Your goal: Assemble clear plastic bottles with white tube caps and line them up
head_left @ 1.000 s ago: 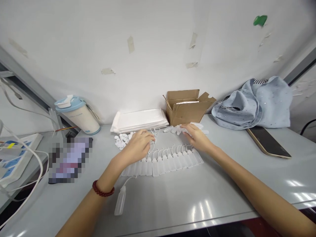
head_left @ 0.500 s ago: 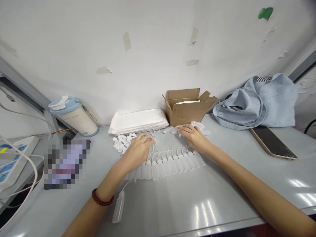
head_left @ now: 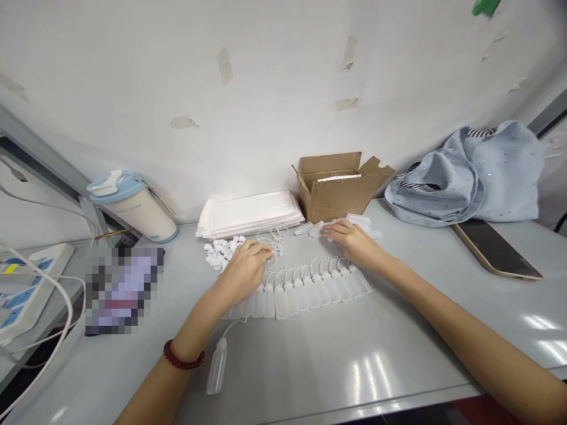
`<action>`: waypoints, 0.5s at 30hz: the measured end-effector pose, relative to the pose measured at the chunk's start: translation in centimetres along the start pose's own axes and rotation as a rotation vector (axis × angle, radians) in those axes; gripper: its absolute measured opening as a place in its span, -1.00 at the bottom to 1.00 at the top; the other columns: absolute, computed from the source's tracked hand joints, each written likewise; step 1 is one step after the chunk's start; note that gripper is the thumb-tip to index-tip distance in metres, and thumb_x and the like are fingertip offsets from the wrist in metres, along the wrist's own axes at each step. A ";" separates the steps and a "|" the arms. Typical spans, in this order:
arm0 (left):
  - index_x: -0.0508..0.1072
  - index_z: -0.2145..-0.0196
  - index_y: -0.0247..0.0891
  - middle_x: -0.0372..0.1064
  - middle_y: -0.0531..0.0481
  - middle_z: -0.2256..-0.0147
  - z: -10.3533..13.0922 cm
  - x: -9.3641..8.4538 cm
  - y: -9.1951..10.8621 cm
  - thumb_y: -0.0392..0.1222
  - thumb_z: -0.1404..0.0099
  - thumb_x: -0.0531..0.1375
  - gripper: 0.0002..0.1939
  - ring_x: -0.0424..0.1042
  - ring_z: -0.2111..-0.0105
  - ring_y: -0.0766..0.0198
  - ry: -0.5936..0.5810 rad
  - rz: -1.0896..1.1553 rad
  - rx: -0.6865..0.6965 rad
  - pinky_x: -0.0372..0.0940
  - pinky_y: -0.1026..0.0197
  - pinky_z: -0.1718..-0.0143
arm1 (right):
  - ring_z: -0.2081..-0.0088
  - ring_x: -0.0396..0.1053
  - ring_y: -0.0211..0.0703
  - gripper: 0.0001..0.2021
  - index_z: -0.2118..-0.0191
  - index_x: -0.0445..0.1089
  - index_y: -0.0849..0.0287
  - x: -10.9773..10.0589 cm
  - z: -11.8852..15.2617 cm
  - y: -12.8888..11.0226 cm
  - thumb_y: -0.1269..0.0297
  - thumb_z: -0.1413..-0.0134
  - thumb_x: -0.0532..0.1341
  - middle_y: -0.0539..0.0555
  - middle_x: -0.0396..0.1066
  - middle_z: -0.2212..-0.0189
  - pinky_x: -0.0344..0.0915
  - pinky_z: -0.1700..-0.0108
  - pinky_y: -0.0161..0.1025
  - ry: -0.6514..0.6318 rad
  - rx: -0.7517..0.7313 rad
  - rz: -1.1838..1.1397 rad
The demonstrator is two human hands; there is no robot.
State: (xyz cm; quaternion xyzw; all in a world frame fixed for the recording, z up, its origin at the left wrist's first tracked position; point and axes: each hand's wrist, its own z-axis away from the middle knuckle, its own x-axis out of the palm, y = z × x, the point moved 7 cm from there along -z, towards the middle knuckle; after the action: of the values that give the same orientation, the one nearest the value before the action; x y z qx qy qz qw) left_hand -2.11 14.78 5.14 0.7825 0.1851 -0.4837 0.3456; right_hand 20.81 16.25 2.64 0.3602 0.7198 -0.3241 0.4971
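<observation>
Far left, a blue-lidded cup (head_left: 135, 203) stands by the wall. Low in the frame, one small bottle (head_left: 217, 366) lies alone. At centre the left hand (head_left: 243, 273) curls over loose white nozzles (head_left: 275, 241), grip unclear. The row of bottles (head_left: 305, 288) lies below. Right of centre, the right hand (head_left: 352, 243) reaches, fingers half curled, into empty bottles (head_left: 312, 229) before the cardboard box (head_left: 339, 186).

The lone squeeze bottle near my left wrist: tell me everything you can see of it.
The lone squeeze bottle is small, translucent white, apparently soft plastic, and looks empty. It lies on its side on the grey table, apart from the row of bottles. A thin curved spout runs from its cap toward that row. It sits just right of the left forearm, near the red bead bracelet; nothing visibly touches it.
</observation>
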 end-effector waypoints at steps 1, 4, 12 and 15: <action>0.51 0.16 -0.28 0.45 -0.13 0.10 -0.1 -0.3 -0.1 -0.45 -0.23 -0.02 -0.63 0.29 0.04 0.05 0.022 0.031 -0.013 0.25 -0.07 0.01 | -0.01 0.28 0.07 -0.45 0.05 0.43 0.17 0.0 0.0 0.0 0.75 0.12 -0.01 0.14 0.41 -0.04 0.25 0.07 -0.01 0.002 -0.001 0.001; 0.49 0.12 -0.28 0.42 -0.14 0.06 -0.1 -1.7 -0.6 -0.40 -0.25 -0.04 -0.63 0.32 0.02 0.09 0.120 0.127 -0.090 0.27 -0.02 0.00 | 0.02 0.29 0.08 -0.45 0.04 0.42 0.23 0.0 -0.1 0.2 0.75 0.12 -0.02 0.18 0.42 -0.02 0.25 0.08 -0.03 0.011 -0.003 0.004; 0.54 0.24 -0.22 0.44 -0.10 0.07 0.6 -4.0 -2.3 -0.23 -0.19 0.09 -0.75 0.36 0.02 0.06 0.402 0.450 -0.410 0.28 0.06 0.07 | 0.08 0.34 0.05 -0.52 0.04 0.41 0.29 0.3 -0.7 0.7 0.73 0.02 -0.04 0.22 0.46 0.08 0.24 0.13 -0.06 0.055 0.008 0.006; 0.54 0.30 -0.24 0.49 -0.07 0.19 1.2 -3.7 -2.8 -0.17 -0.13 0.21 -0.81 0.42 0.14 0.11 0.457 0.636 -0.539 0.27 0.11 0.08 | 0.16 0.34 0.08 -0.59 0.09 0.42 0.31 0.0 -0.9 0.9 0.70 -0.02 -0.02 0.25 0.48 0.17 0.25 0.17 -0.03 0.089 0.017 0.002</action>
State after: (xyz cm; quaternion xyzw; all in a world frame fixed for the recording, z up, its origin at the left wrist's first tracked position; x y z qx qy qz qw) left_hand -6.34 16.03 7.09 0.7693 0.1266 -0.1042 0.6175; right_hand 21.15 17.47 2.80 0.3792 0.7381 -0.3133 0.4617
